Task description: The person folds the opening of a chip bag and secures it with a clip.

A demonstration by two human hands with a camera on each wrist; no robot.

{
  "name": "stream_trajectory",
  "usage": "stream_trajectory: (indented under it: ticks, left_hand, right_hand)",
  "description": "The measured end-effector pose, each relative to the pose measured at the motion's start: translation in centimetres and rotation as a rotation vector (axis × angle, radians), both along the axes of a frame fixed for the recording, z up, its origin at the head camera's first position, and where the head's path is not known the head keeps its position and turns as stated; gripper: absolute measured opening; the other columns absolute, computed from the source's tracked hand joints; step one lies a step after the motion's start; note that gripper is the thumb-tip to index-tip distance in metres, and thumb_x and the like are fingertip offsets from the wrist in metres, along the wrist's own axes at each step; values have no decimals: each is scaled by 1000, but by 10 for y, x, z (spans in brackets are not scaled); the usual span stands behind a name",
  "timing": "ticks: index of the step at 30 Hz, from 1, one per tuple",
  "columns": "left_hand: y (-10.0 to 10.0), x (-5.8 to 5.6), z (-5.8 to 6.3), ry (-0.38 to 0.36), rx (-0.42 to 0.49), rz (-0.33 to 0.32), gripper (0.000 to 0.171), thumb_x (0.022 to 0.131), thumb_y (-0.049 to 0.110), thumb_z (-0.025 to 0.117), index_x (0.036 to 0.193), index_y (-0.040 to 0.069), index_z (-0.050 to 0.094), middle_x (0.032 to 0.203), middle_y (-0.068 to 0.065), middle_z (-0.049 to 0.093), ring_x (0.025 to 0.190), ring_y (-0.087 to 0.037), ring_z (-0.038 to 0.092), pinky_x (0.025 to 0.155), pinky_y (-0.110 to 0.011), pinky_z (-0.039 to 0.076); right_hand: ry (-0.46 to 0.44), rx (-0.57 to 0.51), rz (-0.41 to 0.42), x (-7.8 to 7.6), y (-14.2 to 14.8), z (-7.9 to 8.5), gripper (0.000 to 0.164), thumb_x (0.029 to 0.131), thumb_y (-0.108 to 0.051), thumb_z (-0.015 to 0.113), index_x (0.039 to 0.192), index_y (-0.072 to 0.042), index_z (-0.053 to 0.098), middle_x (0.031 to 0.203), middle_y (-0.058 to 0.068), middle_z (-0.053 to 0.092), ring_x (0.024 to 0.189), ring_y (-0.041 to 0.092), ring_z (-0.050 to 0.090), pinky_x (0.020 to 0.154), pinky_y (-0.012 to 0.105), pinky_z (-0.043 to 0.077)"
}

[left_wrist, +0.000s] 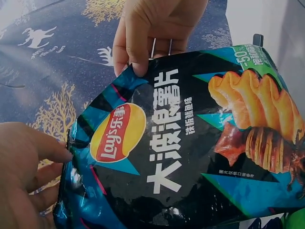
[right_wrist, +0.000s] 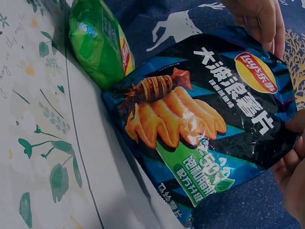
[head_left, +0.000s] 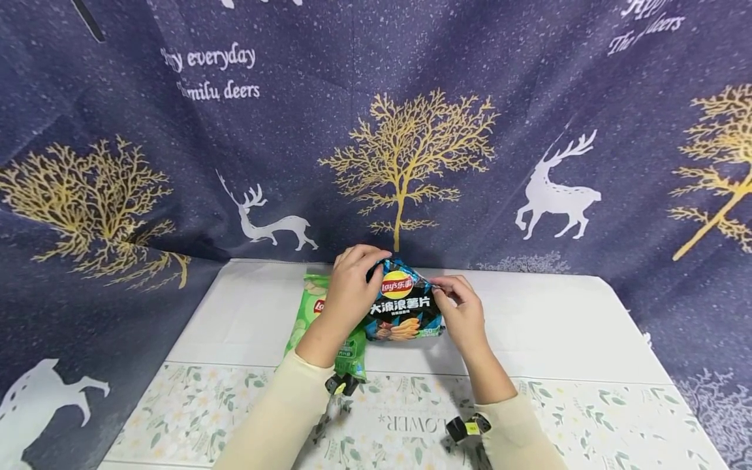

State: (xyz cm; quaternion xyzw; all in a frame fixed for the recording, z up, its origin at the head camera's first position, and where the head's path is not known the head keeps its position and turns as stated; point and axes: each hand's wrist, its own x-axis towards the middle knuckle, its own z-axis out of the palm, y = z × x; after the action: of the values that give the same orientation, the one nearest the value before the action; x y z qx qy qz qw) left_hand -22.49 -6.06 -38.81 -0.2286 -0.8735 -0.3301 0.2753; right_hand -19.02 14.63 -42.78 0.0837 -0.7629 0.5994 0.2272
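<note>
Both hands hold a black and blue Lay's potato chip bag (head_left: 405, 310) by its upper edge, its printed front towards the head camera. My left hand (head_left: 354, 281) pinches the top edge at the left, thumb on the near side, as the left wrist view shows the hand (left_wrist: 28, 167) at the bag's sealed end. At the upper right corner my right hand (head_left: 462, 310) pinches the bag between thumb and fingers. Beside it, partly hidden behind the left hand and forearm, lies a green Lay's bag (head_left: 351, 349). The black bag's back is hidden.
The white table (head_left: 564, 326) has a flower-patterned front part (head_left: 205, 411). Behind it hangs a dark blue cloth (head_left: 282, 150) printed with deer and golden trees. A small black device is strapped to each wrist.
</note>
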Motion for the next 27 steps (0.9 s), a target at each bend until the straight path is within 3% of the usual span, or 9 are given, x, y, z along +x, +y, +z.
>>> stream_trajectory:
  ticks: [13, 20, 24, 27]
  left_hand:
    - [1, 1, -2, -23, 15, -1, 20, 97, 6, 64, 109, 15, 77, 104, -3, 66, 98, -22, 64, 105, -48, 44]
    - [1, 1, -2, -43, 37, -8, 17, 97, 6, 64, 102, 14, 78, 104, -3, 66, 98, -23, 64, 105, -50, 44]
    - [1, 1, -1, -51, 44, -8, 16, 98, 6, 64, 99, 14, 78, 104, -2, 67, 98, -22, 65, 104, -49, 44]
    - [1, 0, -1, -47, 50, -11, 17, 98, 6, 64, 98, 14, 78, 103, -2, 67, 96, -22, 66, 103, -48, 45]
  right_hand:
    - [-43, 40, 52, 0, -1, -1, 19, 92, 7, 63, 110, 5, 71, 107, 18, 66, 94, 5, 57, 86, 14, 48]
    - [-59, 82, 99, -14, 5, -25, 32, 95, -5, 69, 127, -3, 66, 120, 16, 63, 105, 7, 54, 92, 14, 44]
    - [-42, 124, 118, -16, 8, -31, 31, 103, -16, 60, 132, -10, 64, 127, 10, 63, 116, 6, 54, 100, 14, 41]
    - [-32, 136, 107, -18, 10, -33, 29, 108, -22, 49, 128, -12, 67, 123, 8, 65, 114, 6, 56, 99, 17, 42]
